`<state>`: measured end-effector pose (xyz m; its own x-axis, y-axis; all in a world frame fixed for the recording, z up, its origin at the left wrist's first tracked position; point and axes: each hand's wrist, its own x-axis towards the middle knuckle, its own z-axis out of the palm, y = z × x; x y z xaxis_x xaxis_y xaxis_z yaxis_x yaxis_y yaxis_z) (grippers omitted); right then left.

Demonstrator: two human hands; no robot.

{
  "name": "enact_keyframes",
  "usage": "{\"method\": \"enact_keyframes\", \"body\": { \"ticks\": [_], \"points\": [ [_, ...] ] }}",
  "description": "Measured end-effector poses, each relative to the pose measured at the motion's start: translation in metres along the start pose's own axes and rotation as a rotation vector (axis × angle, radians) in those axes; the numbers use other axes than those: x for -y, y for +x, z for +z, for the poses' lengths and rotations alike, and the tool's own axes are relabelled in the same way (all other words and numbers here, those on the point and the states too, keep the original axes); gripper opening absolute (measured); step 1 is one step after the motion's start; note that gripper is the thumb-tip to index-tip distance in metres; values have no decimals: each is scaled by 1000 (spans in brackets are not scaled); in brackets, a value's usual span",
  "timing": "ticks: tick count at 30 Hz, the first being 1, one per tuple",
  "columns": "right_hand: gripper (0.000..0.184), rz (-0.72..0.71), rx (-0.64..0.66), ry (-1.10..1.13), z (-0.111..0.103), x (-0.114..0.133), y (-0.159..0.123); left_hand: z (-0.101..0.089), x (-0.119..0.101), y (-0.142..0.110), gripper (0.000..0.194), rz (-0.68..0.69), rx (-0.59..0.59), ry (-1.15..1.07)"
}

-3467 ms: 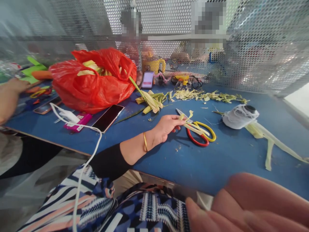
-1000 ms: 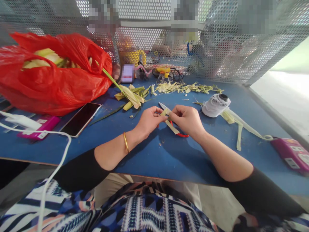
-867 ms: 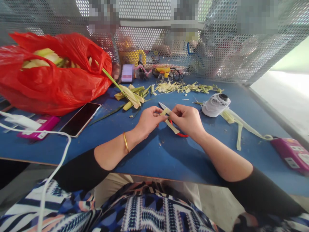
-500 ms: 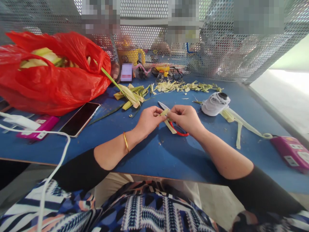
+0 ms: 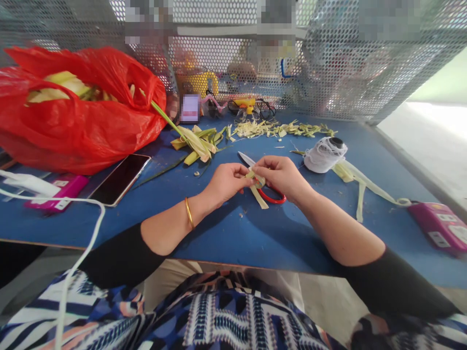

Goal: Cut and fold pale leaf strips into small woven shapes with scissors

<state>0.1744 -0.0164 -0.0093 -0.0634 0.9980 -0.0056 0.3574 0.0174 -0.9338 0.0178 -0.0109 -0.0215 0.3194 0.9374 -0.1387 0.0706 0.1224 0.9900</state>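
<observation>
Between my two hands is a pale yellow-green strip of husk (image 5: 260,198), folded at the top with its tail hanging down. My left hand (image 5: 230,181) pinches its left side between thumb and fingers. From the right, my right hand (image 5: 279,174) pinches the strip's upper end, fingertips close to the left ones. Scissors with red handles (image 5: 276,199) lie on the table just beneath, blade pointing away to the left; the hands partly cover them. A spool of white thread (image 5: 326,155) stands tilted beyond my right hand.
A red plastic bag (image 5: 83,126) of husks fills the left, near a phone (image 5: 122,180) and a white cable (image 5: 95,233). Husk pieces (image 5: 197,143) and small scraps (image 5: 284,129) lie toward the mesh partition (image 5: 219,53). Right are husk strips (image 5: 368,182) and a purple box (image 5: 440,226).
Both hands stay close together over the scissors. The fingers have shifted slightly, and more of the folded strip shows between them, its tail a little lower.
</observation>
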Motion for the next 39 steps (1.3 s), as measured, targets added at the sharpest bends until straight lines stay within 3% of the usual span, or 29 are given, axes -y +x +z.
{"method": "enact_keyframes", "body": {
  "ticks": [7,12,19,27,33,39],
  "points": [
    [8,128,101,100,-2,5,-1,0,0,-2,15,-18,86,83],
    [14,111,37,191,1,9,-2,-4,-1,-1,5,-43,178,51],
    [22,33,-30,287,0,4,1,-4,1,-3,15,-60,278,47],
    [20,57,-64,414,0,5,2,-6,-2,-2,25,-30,286,46],
    [16,121,-92,496,0,6,2,-3,1,-4,17,-35,459,135],
    [16,61,-141,473,3,2,4,-5,-1,-4,21,1,443,103]
  ]
}}
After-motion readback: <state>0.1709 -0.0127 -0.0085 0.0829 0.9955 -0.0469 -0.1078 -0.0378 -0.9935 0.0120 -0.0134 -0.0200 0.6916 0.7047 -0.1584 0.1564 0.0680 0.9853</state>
